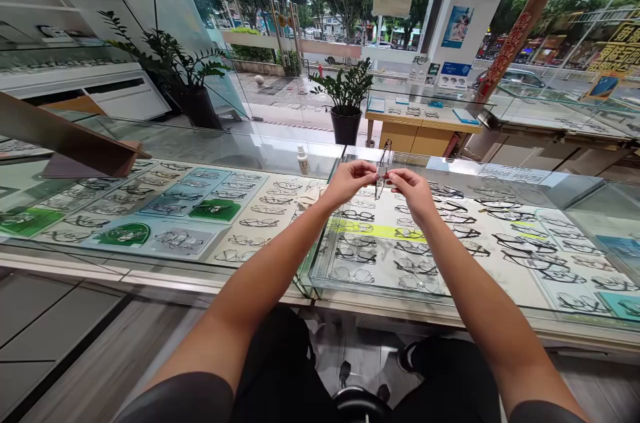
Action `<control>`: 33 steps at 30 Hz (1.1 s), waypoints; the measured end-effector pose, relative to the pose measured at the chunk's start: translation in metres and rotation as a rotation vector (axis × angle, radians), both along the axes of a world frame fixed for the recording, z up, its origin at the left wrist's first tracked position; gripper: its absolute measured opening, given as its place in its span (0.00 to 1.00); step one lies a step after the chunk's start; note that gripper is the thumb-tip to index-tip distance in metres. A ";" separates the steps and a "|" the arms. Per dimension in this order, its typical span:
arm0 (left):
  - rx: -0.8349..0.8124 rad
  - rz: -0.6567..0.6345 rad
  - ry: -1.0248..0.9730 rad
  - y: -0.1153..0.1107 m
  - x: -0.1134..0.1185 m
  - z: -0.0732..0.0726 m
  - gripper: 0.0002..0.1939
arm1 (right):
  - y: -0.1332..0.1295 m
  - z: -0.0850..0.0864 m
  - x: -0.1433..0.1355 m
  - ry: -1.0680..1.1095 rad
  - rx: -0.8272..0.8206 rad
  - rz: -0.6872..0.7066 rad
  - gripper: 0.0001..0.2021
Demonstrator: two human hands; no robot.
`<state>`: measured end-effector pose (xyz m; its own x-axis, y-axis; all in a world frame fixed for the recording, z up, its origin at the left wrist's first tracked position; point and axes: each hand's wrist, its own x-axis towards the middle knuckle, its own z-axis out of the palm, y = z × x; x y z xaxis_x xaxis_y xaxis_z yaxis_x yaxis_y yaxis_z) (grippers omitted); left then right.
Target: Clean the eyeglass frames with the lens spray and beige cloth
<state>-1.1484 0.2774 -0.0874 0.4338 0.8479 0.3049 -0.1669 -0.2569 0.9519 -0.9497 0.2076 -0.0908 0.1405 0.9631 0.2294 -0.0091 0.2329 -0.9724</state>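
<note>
Both hands meet above the glass display counter [320,263], around a pair of eyeglasses [384,159] with a thin dark frame, turned on end. On its left side my left hand [353,181] pinches the frame between thumb and fingers. From the right, my right hand [413,188] closes its fingertips on the same frame. The exact spot each fingertip grips is too small to make out. Under the glass below my hands lie rows of spectacles [356,255] on a white base with a yellow strip.
A small white bottle [303,161] stands on the counter left of my hands. Near it lies a crumpled pale cloth or tissue [309,197]. A brown wooden stand [95,149] rests on the left counter. Potted plants [346,119] stand beyond, before the glass front.
</note>
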 end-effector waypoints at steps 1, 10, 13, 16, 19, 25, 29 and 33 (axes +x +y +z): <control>0.009 0.001 0.007 0.000 0.000 -0.001 0.26 | 0.000 0.000 0.000 0.008 0.000 -0.003 0.18; 0.047 -0.011 0.015 -0.005 0.002 0.000 0.26 | 0.002 -0.003 -0.001 0.045 -0.040 0.035 0.17; 0.064 -0.021 0.036 -0.008 0.002 0.000 0.25 | 0.002 -0.004 -0.001 0.091 -0.052 0.062 0.17; 0.066 -0.033 0.049 -0.009 0.002 0.000 0.24 | 0.002 -0.002 0.000 0.135 -0.066 0.073 0.18; 0.078 -0.018 0.059 -0.008 0.000 0.001 0.23 | 0.001 0.000 0.000 0.137 -0.067 0.085 0.17; 0.220 0.081 0.145 -0.001 -0.006 0.006 0.18 | 0.002 0.004 0.007 0.115 -0.049 0.096 0.15; 0.361 0.282 0.233 0.007 -0.018 0.009 0.12 | 0.002 0.009 0.016 0.103 -0.066 0.116 0.13; 0.523 0.486 0.315 0.013 -0.031 0.013 0.07 | 0.000 0.012 0.022 0.004 -0.089 0.172 0.12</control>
